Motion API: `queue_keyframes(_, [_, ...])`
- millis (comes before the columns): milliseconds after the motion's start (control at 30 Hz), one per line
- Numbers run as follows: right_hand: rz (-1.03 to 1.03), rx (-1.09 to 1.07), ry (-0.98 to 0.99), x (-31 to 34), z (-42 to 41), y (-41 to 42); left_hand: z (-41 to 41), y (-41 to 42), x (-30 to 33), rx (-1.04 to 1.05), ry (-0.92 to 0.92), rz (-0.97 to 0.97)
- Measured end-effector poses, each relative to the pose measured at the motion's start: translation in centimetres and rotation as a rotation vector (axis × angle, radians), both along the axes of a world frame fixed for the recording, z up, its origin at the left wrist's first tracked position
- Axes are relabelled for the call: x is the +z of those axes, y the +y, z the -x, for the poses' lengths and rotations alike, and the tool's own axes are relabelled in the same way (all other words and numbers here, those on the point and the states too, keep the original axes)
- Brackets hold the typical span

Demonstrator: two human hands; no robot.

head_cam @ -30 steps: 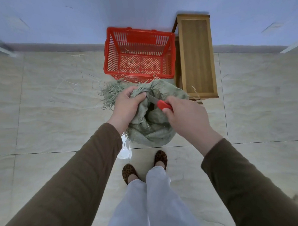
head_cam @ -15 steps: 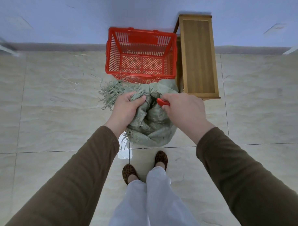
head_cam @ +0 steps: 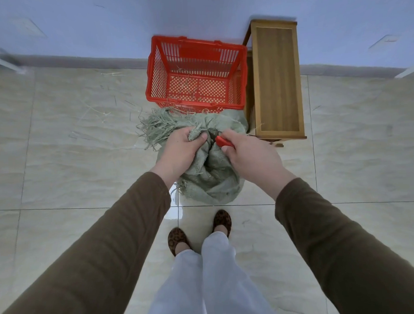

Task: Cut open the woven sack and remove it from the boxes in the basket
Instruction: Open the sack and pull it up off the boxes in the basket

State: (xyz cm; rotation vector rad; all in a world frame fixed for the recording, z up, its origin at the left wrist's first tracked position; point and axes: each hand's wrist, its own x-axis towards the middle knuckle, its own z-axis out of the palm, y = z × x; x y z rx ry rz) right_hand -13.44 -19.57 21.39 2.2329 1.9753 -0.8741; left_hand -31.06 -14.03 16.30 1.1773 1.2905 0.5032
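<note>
While the woven sack (head_cam: 211, 175) is held bunched above the tiled floor (head_cam: 72, 161), just in front of the red basket (head_cam: 196, 72), its upper edge is gripped by the left hand (head_cam: 180, 153), whose fingers (head_cam: 196, 137) are closed on a fold of the green fabric. A red-handled cutter (head_cam: 223, 141) is clasped in the right hand (head_cam: 253, 155), the fingers being curled tightly round the handle; the blade is hidden among the folds of the sack. Frayed green strands (head_cam: 158, 128) are seen spreading from the sack's left side. Only a few loose fibres are seen inside the basket, which is set on the floor against the wall and just beside a wooden stool (head_cam: 277, 79). No boxes can be made out. Patterned slippers (head_cam: 199, 230) are seen below the sack.
</note>
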Motion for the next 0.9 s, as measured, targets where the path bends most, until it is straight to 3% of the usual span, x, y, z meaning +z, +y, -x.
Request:
queue_keyframes(133, [-0.004,-0.195,0.23,0.2,0.4,0.6,-0.6,-0.3,-1.2,-0.026,-0.046,0.018])
queue_keyframes(233, [-0.011,-0.175,0.202,0.9,0.4,1.1,-0.3,-0.5,-2.0,0.03,0.005,0.032])
queue_keyframes(433, [-0.008,-0.188,0.245,2.2,0.4,-0.4,1.0,1.9,-2.0,-0.095,0.457,-0.225])
queue_keyframes(533, [-0.176,-0.403,0.429,3.7,-1.5,0.9,3.5,2.0,-2.5,-0.088,0.641,-0.174])
queue_keyframes(667, [-0.037,-0.176,0.193,3.3,-1.9,1.9,3.0,1.1,-0.9,0.011,0.371,-0.127])
queue_keyframes(800, [-0.296,-0.193,0.295,2.4,1.8,2.6,0.8,0.7,1.7,0.102,0.226,-0.265])
queue_keyframes(900, [-0.098,-0.2,0.269,1.3,2.6,3.6,1.0,0.2,2.9,0.13,0.204,-0.327])
